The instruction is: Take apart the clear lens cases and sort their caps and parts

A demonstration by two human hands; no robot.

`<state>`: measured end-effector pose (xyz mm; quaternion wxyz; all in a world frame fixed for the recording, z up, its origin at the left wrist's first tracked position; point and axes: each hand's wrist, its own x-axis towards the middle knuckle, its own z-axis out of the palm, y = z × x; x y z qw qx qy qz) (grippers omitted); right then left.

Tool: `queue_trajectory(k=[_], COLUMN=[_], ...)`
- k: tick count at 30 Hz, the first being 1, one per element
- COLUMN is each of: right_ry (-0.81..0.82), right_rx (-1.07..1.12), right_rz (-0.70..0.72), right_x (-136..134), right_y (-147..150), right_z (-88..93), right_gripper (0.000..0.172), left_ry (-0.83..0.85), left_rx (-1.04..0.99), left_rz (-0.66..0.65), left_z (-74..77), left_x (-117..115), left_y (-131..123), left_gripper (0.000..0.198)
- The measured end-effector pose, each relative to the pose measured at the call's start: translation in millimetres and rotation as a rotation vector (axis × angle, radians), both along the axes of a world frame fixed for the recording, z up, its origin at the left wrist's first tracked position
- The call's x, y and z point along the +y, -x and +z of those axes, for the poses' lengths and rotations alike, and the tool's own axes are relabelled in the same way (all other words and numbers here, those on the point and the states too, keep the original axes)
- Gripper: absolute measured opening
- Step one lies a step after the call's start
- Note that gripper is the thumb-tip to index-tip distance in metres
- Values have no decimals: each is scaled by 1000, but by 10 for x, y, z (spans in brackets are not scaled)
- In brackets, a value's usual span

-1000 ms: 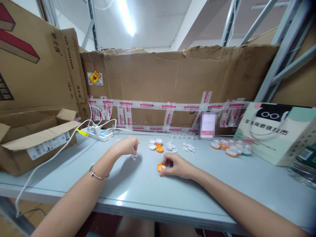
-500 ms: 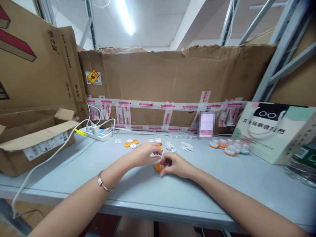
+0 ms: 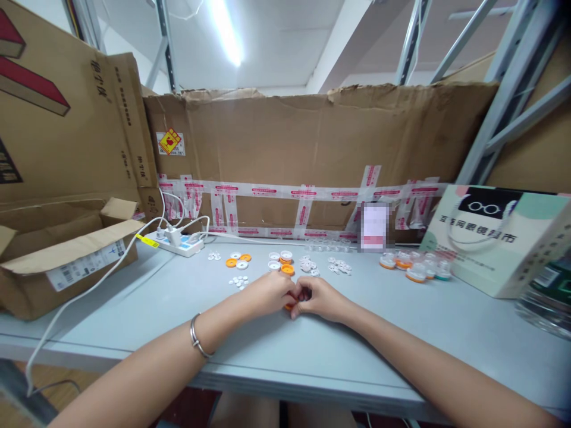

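My left hand [image 3: 272, 292] and my right hand [image 3: 319, 297] meet at the middle of the grey table [image 3: 134, 309]. Both are closed around one small orange cap [image 3: 289, 307], of which only a sliver shows between the fingers. A metal bangle [image 3: 196, 336] sits on my left wrist. Just beyond the hands lie loose orange and white caps [image 3: 285, 263], small white discs [image 3: 239, 282] and a scatter of white inserts [image 3: 339, 266].
A white power strip [image 3: 176, 242] with a trailing cable lies at the back left beside an open cardboard box [image 3: 66, 249]. Finished capped pieces [image 3: 414, 266] stand at the right next to a printed paper bag [image 3: 499, 238]. A taped cardboard wall [image 3: 321, 160] closes the back.
My left hand came from the left pile of small parts over to the right hand and closed onto the orange cap, which is now almost hidden between both hands.
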<state>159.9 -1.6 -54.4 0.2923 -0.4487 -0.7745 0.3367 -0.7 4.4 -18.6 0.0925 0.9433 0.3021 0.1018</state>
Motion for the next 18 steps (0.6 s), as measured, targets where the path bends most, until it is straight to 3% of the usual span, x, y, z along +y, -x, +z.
queue_trajectory(k=[4,10,15,18], right_ry=[-19,-32,-51,-52], right_rx=[-13,-34,-55,-62], right_rz=[-3,-13,-13,1], right_x=[-3,-4,-20,-34], right_y=[12,12,13,8], right_z=[3,0,19,37], right_gripper=[35,32,29,29], left_ry=[-47,-129,-200,-154], left_rx=[60,92,121,108], left_rz=[41,-37,-19,-6], left_z=[-5,3,8,9], left_x=[-28,-44,-44,-42], left_y=[-9,18,6,-21], left_gripper=[9,15,14,12])
